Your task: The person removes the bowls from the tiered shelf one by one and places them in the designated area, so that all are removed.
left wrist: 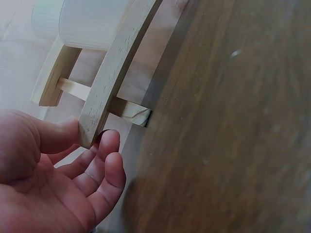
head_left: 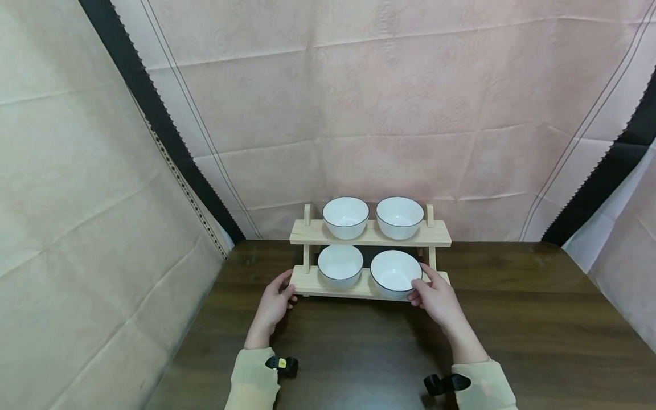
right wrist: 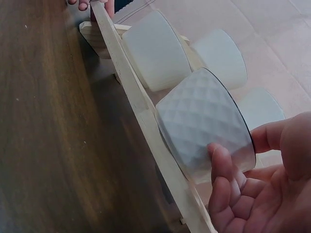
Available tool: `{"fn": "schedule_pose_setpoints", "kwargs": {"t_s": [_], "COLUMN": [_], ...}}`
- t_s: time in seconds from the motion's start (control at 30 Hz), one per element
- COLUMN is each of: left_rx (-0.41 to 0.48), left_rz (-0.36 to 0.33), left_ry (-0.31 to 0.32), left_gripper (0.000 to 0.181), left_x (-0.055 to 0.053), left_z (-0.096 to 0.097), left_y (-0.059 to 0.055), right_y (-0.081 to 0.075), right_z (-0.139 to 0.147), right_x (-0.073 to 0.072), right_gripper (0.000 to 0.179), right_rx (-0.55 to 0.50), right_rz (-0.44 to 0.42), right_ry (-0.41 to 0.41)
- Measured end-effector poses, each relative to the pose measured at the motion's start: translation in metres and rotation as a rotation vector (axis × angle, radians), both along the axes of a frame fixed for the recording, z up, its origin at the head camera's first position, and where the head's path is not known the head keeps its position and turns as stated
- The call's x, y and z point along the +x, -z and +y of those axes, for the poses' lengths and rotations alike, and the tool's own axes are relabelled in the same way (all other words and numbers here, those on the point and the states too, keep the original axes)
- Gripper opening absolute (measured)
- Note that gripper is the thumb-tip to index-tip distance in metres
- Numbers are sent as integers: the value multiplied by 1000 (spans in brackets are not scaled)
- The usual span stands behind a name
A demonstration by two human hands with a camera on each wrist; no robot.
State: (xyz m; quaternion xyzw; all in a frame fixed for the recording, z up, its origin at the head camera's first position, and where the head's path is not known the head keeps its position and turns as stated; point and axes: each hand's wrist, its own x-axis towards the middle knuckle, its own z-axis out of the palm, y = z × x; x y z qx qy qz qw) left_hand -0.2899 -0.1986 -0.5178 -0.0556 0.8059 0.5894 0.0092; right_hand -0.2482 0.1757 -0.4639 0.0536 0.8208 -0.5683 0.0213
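A two-tier light wooden shelf rack point(head_left: 370, 234) stands on the table with white, dark-rimmed bowls on both tiers. My left hand point(head_left: 274, 303) grips the left end of the lower board point(left wrist: 92, 114), thumb on top and fingers beneath. With thumb and fingers, my right hand point(head_left: 439, 300) pinches the lower right bowl point(right wrist: 204, 124) at its right side; the bowl has a diamond-patterned outside and sits slightly tilted on the board. Beside it is the lower left bowl point(head_left: 340, 263). On the upper board are an upper left bowl point(head_left: 345, 217) and an upper right bowl point(head_left: 400, 217).
The dark brown wooden table point(head_left: 359, 353) extends in front of the rack and to both sides. Close behind the rack hangs a pale pink cloth backdrop point(head_left: 389, 114). A cream cloth point(head_left: 77, 199) hangs along the left side.
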Motion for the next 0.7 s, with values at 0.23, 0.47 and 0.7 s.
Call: {"fn": "schedule_pose_setpoints", "kwargs": {"t_s": [0.23, 0.47, 0.7], "left_rx": [-10, -4, 0], "left_rz": [-5, -2, 6], "left_ry": [4, 10, 10], "left_gripper": [42, 42, 42], "left_x": [-1, -2, 0], "left_z": [0, -1, -2], "left_y": [0, 2, 2], "right_y": [-1, -6, -6], "right_z": [1, 2, 4], "right_x": [0, 5, 6], "right_gripper": [55, 53, 50], "right_rx": [-7, -7, 6], "right_rz": [13, 4, -12], "right_ry": [-15, -54, -121]}}
